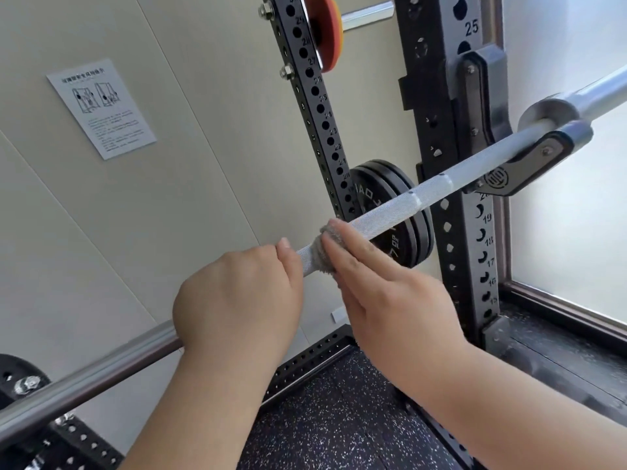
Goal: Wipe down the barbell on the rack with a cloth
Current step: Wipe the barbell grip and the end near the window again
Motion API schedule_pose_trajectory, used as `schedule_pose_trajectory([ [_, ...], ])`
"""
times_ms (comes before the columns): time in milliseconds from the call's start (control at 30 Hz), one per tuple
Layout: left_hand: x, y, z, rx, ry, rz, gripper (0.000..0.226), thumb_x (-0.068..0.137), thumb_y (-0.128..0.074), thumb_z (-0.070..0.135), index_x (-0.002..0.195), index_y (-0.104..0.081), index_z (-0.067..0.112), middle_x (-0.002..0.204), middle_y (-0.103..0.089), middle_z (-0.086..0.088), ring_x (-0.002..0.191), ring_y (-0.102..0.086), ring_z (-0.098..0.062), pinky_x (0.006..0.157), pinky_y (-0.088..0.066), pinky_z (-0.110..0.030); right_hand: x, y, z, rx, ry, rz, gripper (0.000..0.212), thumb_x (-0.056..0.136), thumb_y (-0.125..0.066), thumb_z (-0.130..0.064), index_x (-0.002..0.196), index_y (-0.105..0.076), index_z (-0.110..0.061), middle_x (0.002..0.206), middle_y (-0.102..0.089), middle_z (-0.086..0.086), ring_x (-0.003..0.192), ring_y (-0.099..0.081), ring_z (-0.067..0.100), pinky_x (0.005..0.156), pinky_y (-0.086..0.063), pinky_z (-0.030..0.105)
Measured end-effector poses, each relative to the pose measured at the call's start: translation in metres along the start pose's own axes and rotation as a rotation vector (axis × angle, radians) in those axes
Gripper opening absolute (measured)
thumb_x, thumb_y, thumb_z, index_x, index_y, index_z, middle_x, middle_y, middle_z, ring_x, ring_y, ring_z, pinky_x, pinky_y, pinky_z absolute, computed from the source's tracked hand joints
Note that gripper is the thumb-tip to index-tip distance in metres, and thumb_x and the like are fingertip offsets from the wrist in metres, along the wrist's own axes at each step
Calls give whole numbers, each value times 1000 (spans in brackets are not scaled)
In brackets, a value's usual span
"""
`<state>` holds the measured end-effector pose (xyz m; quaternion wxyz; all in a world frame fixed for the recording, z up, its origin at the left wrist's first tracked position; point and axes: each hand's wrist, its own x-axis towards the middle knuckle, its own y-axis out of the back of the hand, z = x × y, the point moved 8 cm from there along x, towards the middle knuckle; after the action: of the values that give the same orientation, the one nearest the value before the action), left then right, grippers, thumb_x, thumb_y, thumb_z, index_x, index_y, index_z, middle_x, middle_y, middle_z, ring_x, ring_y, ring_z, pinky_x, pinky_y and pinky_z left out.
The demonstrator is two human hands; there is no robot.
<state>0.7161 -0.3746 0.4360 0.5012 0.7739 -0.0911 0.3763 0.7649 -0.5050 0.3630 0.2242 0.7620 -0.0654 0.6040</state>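
The left hand (237, 300) is closed in a fist around the barbell (390, 212), gripping its knurled steel shaft. Just to its right, the right hand (383, 293) has the fingers nearly straight and presses a grey, fluffy cloth (320, 247) against the shaft. The barbell runs from near left to far right and rests on a black J-hook (529, 164) of the rack (458, 205).

Left hand (237, 300) fisted, knuckles up; right hand (390, 293) flat, fingers (346, 256) extended, pressing forward beside it.
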Motion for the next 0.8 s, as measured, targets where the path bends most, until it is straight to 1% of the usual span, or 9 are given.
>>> schedule_pose_trajectory([
  [67,-8,0,6,-24,-33,97,43,101,-28,34,66,-49,24,55,-47,0,50,-34,-26,50,-18,-28,4,6,10,-21,3,-5,38,100,-60,-18,137,-65,-22,146,-57,-13,88,-76,10,59,-61,30],
  [200,-25,-7,17,-60,-104,175,29,101,-38,32,83,-56,19,74,-57,-2,66,-51,-31,63,-22,-37,14,20,33,-71,-122,82,30,104,-56,-21,130,-70,-21,140,-60,-19,78,-75,11,55,-58,27],
  [300,-22,-6,16,-69,-61,183,30,102,-37,32,81,-55,19,71,-57,-4,64,-53,-33,62,-22,-37,3,1,5,23,-66,33,34,106,-50,-21,136,-66,-21,147,-56,-16,80,-75,14,60,-60,31],
  [367,-20,-4,15,-86,-60,182,31,102,-36,32,79,-53,19,69,-56,-4,62,-54,-33,60,-24,-37,-5,-9,-8,37,-1,-37,41,105,-50,-19,145,-58,-25,154,-48,-15,93,-75,14,67,-62,32],
  [433,-20,-5,17,-90,-88,169,31,101,-36,31,78,-53,19,67,-55,-3,59,-52,-32,60,-24,-35,-2,-3,3,-3,28,-39,43,102,-57,-18,144,-59,-28,152,-50,-17,89,-75,10,62,-61,30],
  [533,-16,-5,17,-87,-82,137,35,100,-35,32,73,-53,18,59,-53,-4,51,-49,-32,55,-23,-32,12,21,40,-72,-95,67,32,103,-58,-23,134,-68,-27,141,-58,-19,83,-75,6,59,-60,25],
  [600,-10,-2,16,-82,-57,130,40,99,-35,35,68,-54,18,53,-52,-5,43,-44,-31,51,-21,-30,11,24,45,-91,-139,105,32,105,-55,-24,134,-68,-24,142,-54,-21,86,-76,9,61,-61,27],
  [700,-3,-1,14,-50,-19,98,47,98,-33,37,61,-56,18,46,-49,-5,40,-28,-25,49,-15,-23,-2,4,19,-12,-47,48,37,103,-56,-16,139,-64,-21,150,-51,-15,93,-76,10,63,-63,32],
  [800,0,-4,14,24,8,13,49,101,-22,40,65,-48,20,48,-40,2,46,-34,-27,47,-17,-25,-3,3,18,-15,29,30,45,96,-64,-9,138,-64,-22,148,-55,-13,92,-75,9,61,-61,29],
])
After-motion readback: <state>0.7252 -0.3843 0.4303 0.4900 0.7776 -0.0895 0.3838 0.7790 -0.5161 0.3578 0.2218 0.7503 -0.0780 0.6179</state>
